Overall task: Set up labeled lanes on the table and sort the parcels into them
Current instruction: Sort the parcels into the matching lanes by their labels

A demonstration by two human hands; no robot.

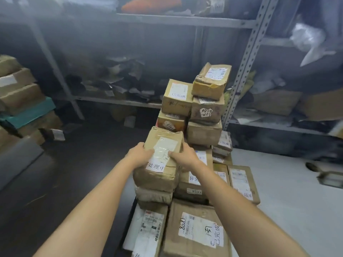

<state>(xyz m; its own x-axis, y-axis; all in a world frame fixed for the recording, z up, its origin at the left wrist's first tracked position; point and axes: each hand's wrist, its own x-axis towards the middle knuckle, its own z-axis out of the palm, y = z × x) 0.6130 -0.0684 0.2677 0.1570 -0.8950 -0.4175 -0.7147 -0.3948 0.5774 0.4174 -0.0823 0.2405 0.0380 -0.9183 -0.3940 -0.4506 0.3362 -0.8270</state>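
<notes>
A brown cardboard parcel (159,162) with a white handwritten label sits on top of a near stack of parcels. My left hand (138,153) grips its left side and my right hand (182,156) grips its right side, thumbs on the top face. Behind it rise two taller stacks of taped brown parcels (206,108), several with handwritten white labels. A flat parcel (196,230) with a large shipping label lies nearest me, and another flat one (241,184) lies to the right. The table surface (289,210) is pale grey.
Grey metal shelving (241,75) with bags and boxes runs across the back. A pile of boxes, one with a teal lid (29,112), stands at the left. The dark floor (74,173) lies left of the table. A small dark object (330,178) rests at the table's right.
</notes>
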